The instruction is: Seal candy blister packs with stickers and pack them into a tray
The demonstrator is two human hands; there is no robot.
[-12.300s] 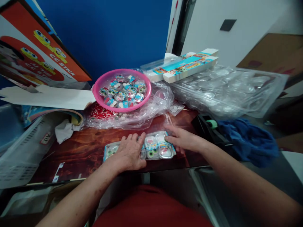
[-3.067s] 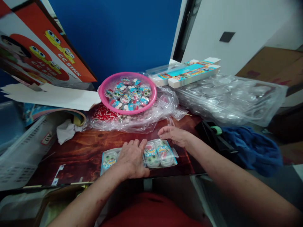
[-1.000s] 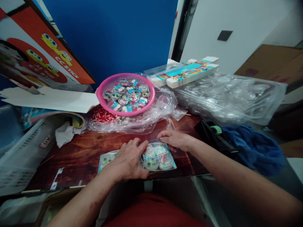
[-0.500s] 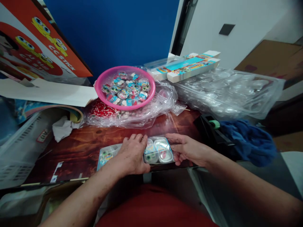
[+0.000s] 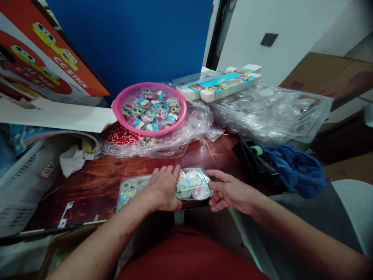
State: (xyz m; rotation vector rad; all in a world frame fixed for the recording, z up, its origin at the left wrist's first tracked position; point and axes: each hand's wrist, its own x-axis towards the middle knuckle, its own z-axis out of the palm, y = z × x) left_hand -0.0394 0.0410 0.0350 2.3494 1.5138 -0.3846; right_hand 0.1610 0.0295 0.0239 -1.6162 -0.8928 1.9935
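Note:
A long box with a clear top [image 5: 183, 186] lies near the table's front edge, with round candy packs printed like eyeballs showing inside. My left hand [image 5: 163, 188] spans the middle of it, fingers over the far side and thumb at the near side. That hand hides the packs beneath it. At the right end of the box, my right hand [image 5: 225, 190] has its thumb and fingers closed around the end flap. Whether the flap is fully tucked in, I cannot tell.
Behind stands a pink basin [image 5: 116, 111] of small candy packs, on clear plastic bags [image 5: 192, 132]. Printed boxes [image 5: 230, 83] and clear trays [image 5: 271, 112] lie back right. A tape dispenser [image 5: 253, 159] and blue cloth [image 5: 294, 169] sit right; a white basket [image 5: 32, 186] left.
My right fingers have shifted slightly at the box's right end. The left hand keeps its place on the box. The whole view has moved a little.

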